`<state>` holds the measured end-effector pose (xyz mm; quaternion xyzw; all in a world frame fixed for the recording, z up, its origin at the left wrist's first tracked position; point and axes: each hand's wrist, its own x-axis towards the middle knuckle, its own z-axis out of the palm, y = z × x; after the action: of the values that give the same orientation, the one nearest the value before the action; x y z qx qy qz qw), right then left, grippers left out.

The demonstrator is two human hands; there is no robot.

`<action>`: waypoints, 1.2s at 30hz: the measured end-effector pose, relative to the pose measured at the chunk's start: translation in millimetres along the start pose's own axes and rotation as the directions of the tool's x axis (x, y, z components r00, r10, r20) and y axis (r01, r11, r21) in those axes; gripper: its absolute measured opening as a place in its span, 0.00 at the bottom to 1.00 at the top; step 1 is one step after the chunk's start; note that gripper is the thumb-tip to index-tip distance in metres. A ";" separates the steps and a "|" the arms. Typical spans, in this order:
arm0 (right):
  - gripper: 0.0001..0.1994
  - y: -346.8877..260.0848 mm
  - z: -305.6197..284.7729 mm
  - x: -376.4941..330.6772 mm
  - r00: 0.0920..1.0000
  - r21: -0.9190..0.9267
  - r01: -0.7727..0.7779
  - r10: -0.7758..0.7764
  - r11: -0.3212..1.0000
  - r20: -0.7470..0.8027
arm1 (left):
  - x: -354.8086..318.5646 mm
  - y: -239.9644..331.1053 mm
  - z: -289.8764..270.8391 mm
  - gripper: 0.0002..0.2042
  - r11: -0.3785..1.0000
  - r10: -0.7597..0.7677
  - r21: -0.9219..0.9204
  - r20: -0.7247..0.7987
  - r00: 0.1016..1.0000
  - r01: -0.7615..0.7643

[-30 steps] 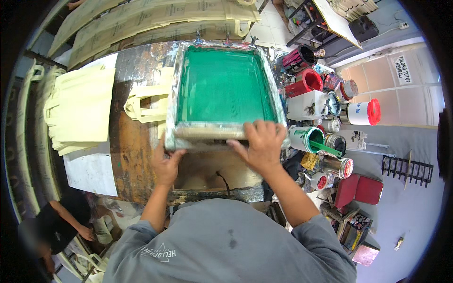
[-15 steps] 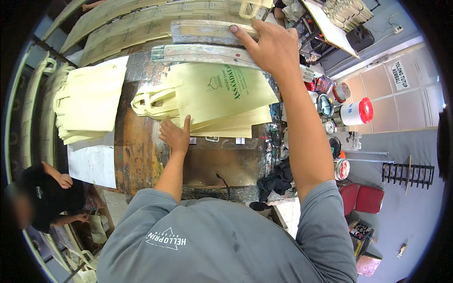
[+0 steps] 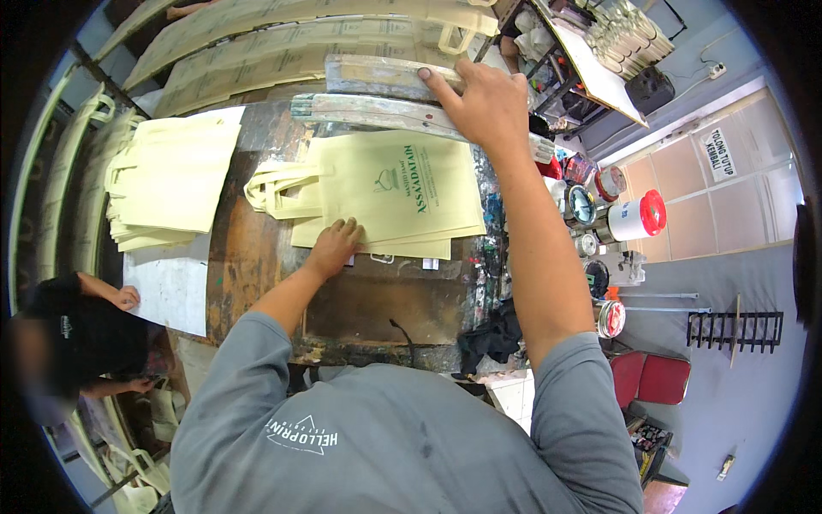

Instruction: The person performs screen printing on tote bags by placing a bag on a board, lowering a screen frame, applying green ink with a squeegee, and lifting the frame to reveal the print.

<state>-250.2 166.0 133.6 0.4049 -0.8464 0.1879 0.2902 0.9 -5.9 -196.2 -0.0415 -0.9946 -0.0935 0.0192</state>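
A pale yellow cloth bag [image 3: 402,180] with a green print and loop handles lies on a small stack of similar bags on the worktable. My left hand [image 3: 336,247] rests at its near edge, fingers laid out over the cloth. Beyond the bags, a paint-stained screen-printing frame [image 3: 377,111] is raised and seen nearly edge-on. My right hand [image 3: 490,103] is closed over the frame's upper right part, its thumb lying against a flat, wood-edged piece [image 3: 368,75] along the far side. The fingers behind are partly hidden.
Another stack of yellow bags [image 3: 175,176] lies at left on white paper [image 3: 171,291]. Racks of printed bags [image 3: 282,60] stand behind. Paint tubs [image 3: 629,218] crowd the table's right side, with a dark cloth [image 3: 492,338] near the front. A co-worker [image 3: 94,334] is at lower left.
The top printed bag has turned and settled flatter on its stack. My left hand has moved slightly right, over its near edge. My right hand still grips the frame.
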 end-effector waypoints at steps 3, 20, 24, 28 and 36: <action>0.31 -0.1 -1.2 0.3 1.000 0.014 -0.015 0.015 1.000 0.019 | -5.4 -10.8 -2.4 0.17 0.996 0.080 0.048 -0.005 0.997 -0.080; 0.33 0.3 11.5 -19.8 0.996 0.037 0.032 -0.029 0.999 -0.084 | -217.1 -131.9 -221.7 0.12 0.906 -0.071 0.356 -0.405 0.912 0.228; 0.34 -1.0 3.6 -13.7 1.000 0.010 0.004 -0.004 1.000 0.030 | -276.2 -162.4 -191.8 0.29 0.347 -0.811 0.753 -0.059 0.582 0.560; 0.35 12.8 3.8 -3.5 0.996 -0.061 -0.020 0.025 0.998 0.080 | -92.4 -25.8 -118.6 0.27 0.947 -0.307 -0.153 -0.170 0.936 0.283; 0.35 10.5 6.2 9.5 0.997 -0.053 0.000 0.004 0.999 0.077 | 65.0 83.0 14.5 0.25 0.953 0.301 -0.002 -0.061 0.952 -0.302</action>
<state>-265.4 163.4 134.1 0.4030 -0.8622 0.1498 0.2678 -57.1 83.2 -192.1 -0.1901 -0.9750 -0.0963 0.0631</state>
